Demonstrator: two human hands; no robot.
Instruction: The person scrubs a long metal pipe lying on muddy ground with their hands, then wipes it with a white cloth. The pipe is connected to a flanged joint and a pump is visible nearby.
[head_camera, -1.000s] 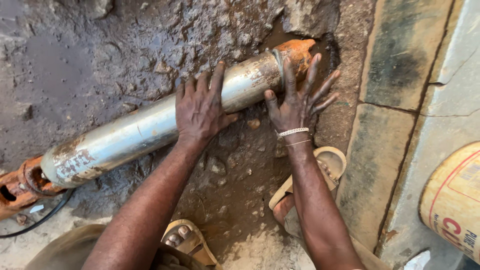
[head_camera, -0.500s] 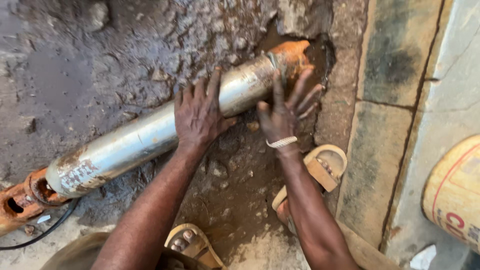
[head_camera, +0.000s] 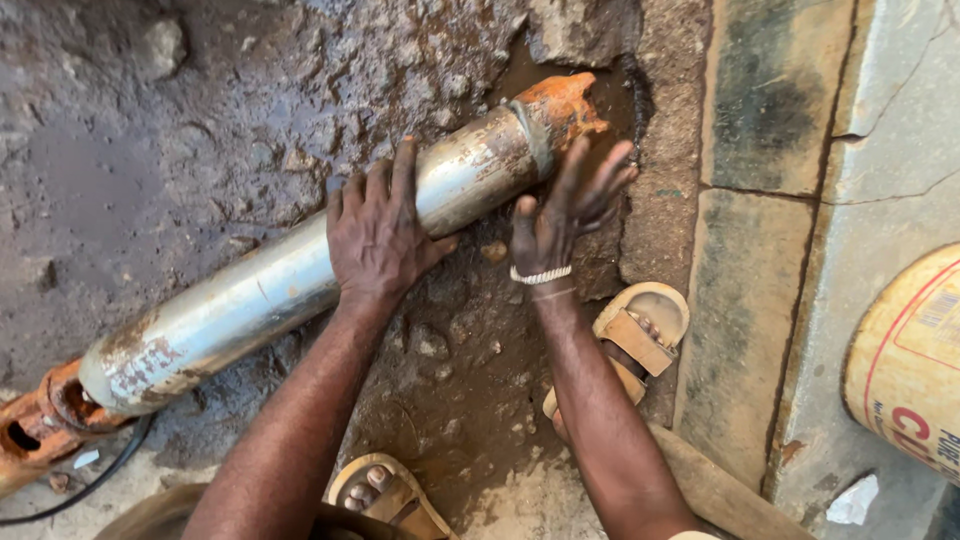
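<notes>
Steel submersible pump (head_camera: 300, 280) lies on wet mud; left hand (head_camera: 380, 235) presses flat, fingers apart; right hand (head_camera: 560, 215) splayed beside rusty end (head_camera: 565, 100).

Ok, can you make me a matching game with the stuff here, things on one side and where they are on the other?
Things:
1. left hand
2. right hand
3. drum
4. cable

Places:
A. far right edge
B. flat on the pipe's middle
C. bottom left, by the rusty end
D. near the orange end

Pairs: 1-B, 2-D, 3-A, 4-C
</notes>
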